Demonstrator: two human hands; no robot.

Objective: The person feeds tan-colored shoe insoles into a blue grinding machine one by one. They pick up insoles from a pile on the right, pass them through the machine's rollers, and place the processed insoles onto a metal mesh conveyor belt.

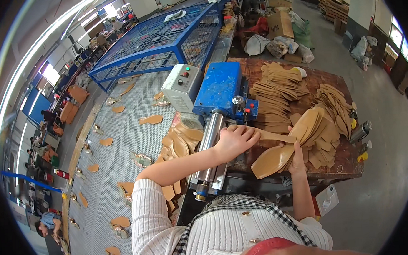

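My right hand (297, 160) is closed round a fanned bunch of glossy tan shoe insoles (273, 161), with its thumb up and the fingers partly hidden beneath. My left hand (236, 142) reaches across the metal roller (211, 141) of a blue machine (218, 88). Its bent fingers close on the near end of a single tan insole (275, 136), which stretches toward the bunch in the right hand. What the left fingertips do underneath is hidden. Left of the roller lies a heap of loose tan insoles (179, 142).
Stacked brown insole pieces (271, 97) cover much of the worn wooden table (334, 76) at right. A grey control box (179, 87) adjoins the machine. At left, a mesh conveyor (110, 163) carries insoles and sandals beneath a blue wire cage (155, 47). People sit far left.
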